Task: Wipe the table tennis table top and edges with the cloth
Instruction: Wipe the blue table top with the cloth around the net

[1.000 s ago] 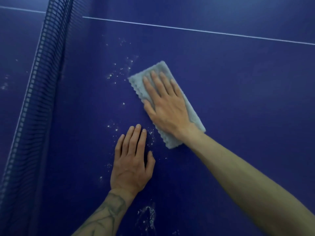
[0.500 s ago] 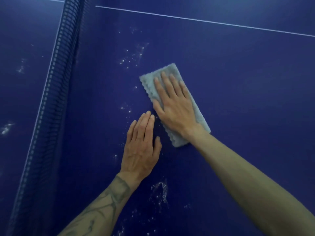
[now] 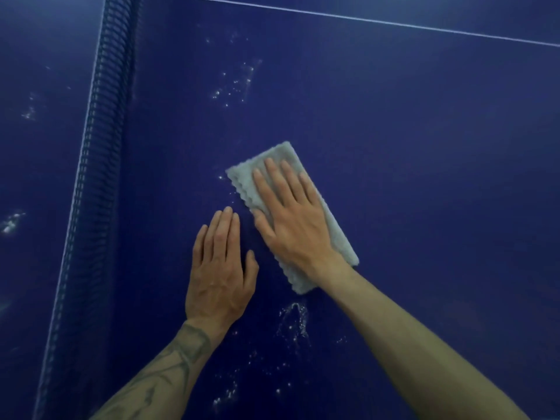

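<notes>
1. The right hand [image 3: 292,225] lies flat on the folded grey cloth [image 3: 281,192], fingers [image 3: 274,174] extended and slightly spread, pressing it onto the blue surface [image 3: 424,177] rather than clamping it. The cloth sits mid-surface, well right of the net [image 3: 100,165] and well short of the white line [image 3: 394,24].
2. The left hand [image 3: 219,271] rests palm-down on the bare surface just beside the cloth, fingers straight and close together, holding nothing.
3. Progress looks partial: the stretch to the right of the cloth looks free of marks, but white droplets or specks [image 3: 235,84] remain beyond the cloth, more [image 3: 295,324] lie between the forearms, and faint patches [image 3: 10,222] show past the net. No table edge is in view, so the edges cannot be judged.
4. Against the earlier frames, the cloth and right hand sit lower and further right in view, the white line has climbed toward the top, and the left hand has moved up alongside the cloth, suggesting the person has leaned forward while drawing the cloth back.
</notes>
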